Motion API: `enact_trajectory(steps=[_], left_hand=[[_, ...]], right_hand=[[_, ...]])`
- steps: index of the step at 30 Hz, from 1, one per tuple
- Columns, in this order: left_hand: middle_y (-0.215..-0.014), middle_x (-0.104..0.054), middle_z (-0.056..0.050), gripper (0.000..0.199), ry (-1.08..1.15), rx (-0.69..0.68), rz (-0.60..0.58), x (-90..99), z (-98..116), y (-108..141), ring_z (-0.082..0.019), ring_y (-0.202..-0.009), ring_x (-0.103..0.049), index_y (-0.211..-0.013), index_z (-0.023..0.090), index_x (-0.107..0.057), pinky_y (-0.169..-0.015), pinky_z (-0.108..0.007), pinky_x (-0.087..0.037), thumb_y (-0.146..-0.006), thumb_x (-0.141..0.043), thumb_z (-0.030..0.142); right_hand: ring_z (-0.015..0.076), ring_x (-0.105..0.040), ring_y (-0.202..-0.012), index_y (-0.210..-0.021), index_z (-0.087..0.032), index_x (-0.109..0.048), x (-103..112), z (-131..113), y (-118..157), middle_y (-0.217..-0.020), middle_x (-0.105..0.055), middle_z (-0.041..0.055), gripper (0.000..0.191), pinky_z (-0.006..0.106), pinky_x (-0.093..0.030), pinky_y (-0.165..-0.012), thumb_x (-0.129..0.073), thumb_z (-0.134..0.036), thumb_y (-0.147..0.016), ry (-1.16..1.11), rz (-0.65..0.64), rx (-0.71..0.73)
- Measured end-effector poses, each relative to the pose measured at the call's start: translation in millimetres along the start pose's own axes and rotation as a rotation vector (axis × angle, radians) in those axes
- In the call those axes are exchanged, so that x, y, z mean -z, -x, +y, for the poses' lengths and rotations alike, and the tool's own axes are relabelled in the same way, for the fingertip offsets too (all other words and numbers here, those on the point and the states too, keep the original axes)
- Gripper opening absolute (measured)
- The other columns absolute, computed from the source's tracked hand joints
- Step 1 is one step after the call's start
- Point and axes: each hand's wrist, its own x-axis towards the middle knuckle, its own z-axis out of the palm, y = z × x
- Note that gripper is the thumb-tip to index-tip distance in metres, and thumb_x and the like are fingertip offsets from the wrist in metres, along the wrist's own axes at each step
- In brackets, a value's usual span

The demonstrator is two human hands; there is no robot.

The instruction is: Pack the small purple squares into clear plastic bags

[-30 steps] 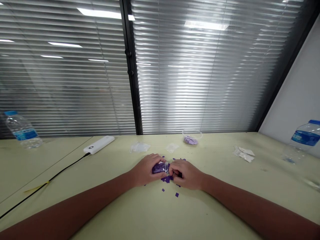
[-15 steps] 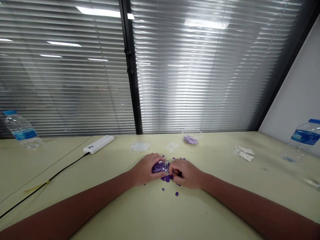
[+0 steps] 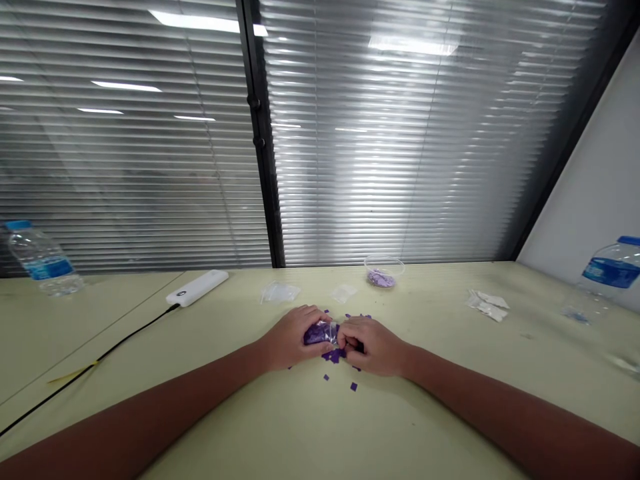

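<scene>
My left hand (image 3: pixel 295 338) is wrapped round a small clear plastic bag (image 3: pixel 319 333) filled with dark purple pieces, its thumb in front and fingers behind. The bag lies on its side, with its mouth end toward the right. Against that end, my right hand (image 3: pixel 376 347) has its fingers curled in a pinch; what sits between them is hidden. Loose purple square pieces (image 3: pixel 332 356) are scattered on the table under and around both hands. One single purple square (image 3: pixel 354 387) lies nearer to me.
Behind the hands are small clear plastic bags (image 3: pixel 280 292) and a round clear dish (image 3: pixel 382 277) with light purple pieces. A white power bank (image 3: pixel 198 288) with a black cable (image 3: pixel 131 345) lies left. White packets (image 3: pixel 489 305) and a water bottle (image 3: pixel 603 277) stand right, another bottle (image 3: pixel 45 263) far left.
</scene>
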Motion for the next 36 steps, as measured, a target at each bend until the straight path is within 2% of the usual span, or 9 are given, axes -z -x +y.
enact_trajectory(steps=[36], left_hand=[[-0.109,-0.067,-0.005,0.040,-0.013,-0.004,-0.006,-0.8,-1.1,-0.1,-0.025,-0.101,-0.061,-0.118,0.025,-0.064,-0.085,-0.034,-0.047,-0.090,-0.069,0.053]], right_hand=[[0.0128,-0.049,-0.071,-0.085,-0.022,-0.056,-0.4,0.2,-0.2,-0.071,-0.052,-0.0060,0.019,0.024,-0.036,-0.072,-0.059,-0.006,-0.074,-0.006,0.000,-0.004]])
